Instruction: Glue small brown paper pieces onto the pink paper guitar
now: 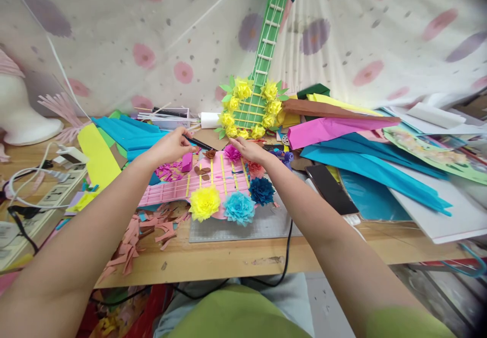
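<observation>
My left hand (174, 145) is closed in a pinch on the end of a thin black tool (201, 143), whose exact kind I cannot make out. The tool points right, toward a small brown paper flower (209, 154). My right hand (247, 149) reaches over the far edge of a pink paper guitar (216, 175), its fingers stretched out beside a magenta paper flower (231, 153). Around the guitar's body sit a yellow flower (204, 203), a light blue flower (239, 207), a dark blue flower (261, 191) and a coral flower (254, 169). Brown paper leaves (202, 172) lie on its yellow strips.
A green paper guitar (261, 69) with yellow flowers stands against the curtain. Under the pink guitar is a grey cutting mat (243, 230). Paper scraps (131, 241), a power strip (41, 211), a phone (332, 190) and blue crepe paper (380, 165) lie around it.
</observation>
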Action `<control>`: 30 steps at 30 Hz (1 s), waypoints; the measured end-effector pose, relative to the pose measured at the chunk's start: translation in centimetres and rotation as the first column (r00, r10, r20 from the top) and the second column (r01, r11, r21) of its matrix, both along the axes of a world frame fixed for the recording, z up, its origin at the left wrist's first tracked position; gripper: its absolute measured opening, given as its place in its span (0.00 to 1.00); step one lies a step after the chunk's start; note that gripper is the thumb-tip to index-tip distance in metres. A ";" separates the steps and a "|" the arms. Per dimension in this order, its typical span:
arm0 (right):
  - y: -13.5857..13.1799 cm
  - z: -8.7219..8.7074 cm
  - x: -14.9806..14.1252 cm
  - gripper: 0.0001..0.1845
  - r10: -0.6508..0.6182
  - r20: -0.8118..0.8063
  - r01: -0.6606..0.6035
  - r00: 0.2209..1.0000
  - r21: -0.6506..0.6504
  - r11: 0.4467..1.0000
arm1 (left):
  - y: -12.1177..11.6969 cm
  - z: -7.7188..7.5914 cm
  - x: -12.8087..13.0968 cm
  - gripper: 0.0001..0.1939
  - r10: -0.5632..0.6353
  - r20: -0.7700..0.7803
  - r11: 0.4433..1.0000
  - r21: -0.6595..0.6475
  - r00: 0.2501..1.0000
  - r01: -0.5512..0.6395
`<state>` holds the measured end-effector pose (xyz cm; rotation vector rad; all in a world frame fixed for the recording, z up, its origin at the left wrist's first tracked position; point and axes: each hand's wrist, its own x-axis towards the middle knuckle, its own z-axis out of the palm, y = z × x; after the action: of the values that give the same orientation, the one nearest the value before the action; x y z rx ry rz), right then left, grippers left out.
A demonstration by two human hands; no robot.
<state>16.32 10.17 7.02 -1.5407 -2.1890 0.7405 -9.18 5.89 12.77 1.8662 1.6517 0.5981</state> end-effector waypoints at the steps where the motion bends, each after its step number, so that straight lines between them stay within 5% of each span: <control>1: -0.3 -0.1 0.3 0.28 0.004 0.011 -0.005 1.000 0.007 1.000 | 0.0 0.1 0.0 0.21 0.007 0.009 1.000 -0.006 1.000 -0.007; 6: -1.5 -0.1 1.3 0.27 -0.025 0.032 0.025 0.999 0.007 1.000 | 0.2 0.5 0.9 0.21 -0.013 0.027 1.000 -0.027 1.000 0.014; 11: -2.0 1.5 0.4 0.26 -0.075 -0.133 0.099 0.988 0.184 0.978 | 0.1 0.8 2.8 0.24 -0.069 -0.113 0.997 0.025 0.991 0.072; 15: -2.6 3.3 -1.9 0.29 0.072 -0.349 -0.064 0.934 0.035 0.997 | -0.4 1.3 4.4 0.31 -0.108 -0.203 0.994 0.002 0.973 0.111; 20: -3.2 4.7 -4.4 0.33 0.231 -0.196 -0.223 0.953 0.066 0.973 | -0.8 2.0 5.3 0.33 -0.132 -0.319 0.989 0.017 0.938 0.145; 26: -3.2 4.8 -5.6 0.34 0.219 -0.066 -0.214 0.974 0.073 0.974 | -0.7 1.3 4.9 0.34 -0.145 -0.378 0.985 0.033 0.915 0.170; 30: -2.8 4.1 -5.1 0.33 0.157 -0.130 -0.155 0.979 0.025 0.988 | -0.6 0.6 3.3 0.33 -0.233 -0.333 0.970 -0.011 0.914 0.244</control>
<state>11.22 7.36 11.15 -1.2853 -2.2288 0.8468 -5.87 5.33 13.38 2.2462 1.5826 0.2131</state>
